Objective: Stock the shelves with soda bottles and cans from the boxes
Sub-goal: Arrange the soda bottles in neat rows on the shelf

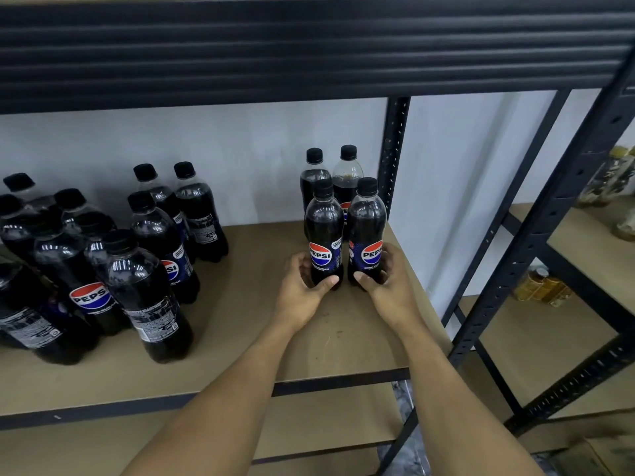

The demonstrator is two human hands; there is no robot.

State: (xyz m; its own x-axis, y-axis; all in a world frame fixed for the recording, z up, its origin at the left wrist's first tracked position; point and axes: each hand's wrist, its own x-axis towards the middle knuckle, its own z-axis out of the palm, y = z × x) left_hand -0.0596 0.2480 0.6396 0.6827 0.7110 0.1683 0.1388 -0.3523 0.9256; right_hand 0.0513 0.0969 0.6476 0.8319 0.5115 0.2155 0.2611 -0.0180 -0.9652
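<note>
While both stand upright on the wooden shelf board, two bottles are gripped low down: one Pepsi Zero Sugar bottle is clasped by the left hand, thumb across its base, and a second Pepsi bottle is wrapped by the right hand. The pair is held side by side, almost touching. Just behind the grip, two more black-capped bottles are seen, close to the metal upright. Well left of the held pair, a loose cluster of Pepsi bottles is stood.
</note>
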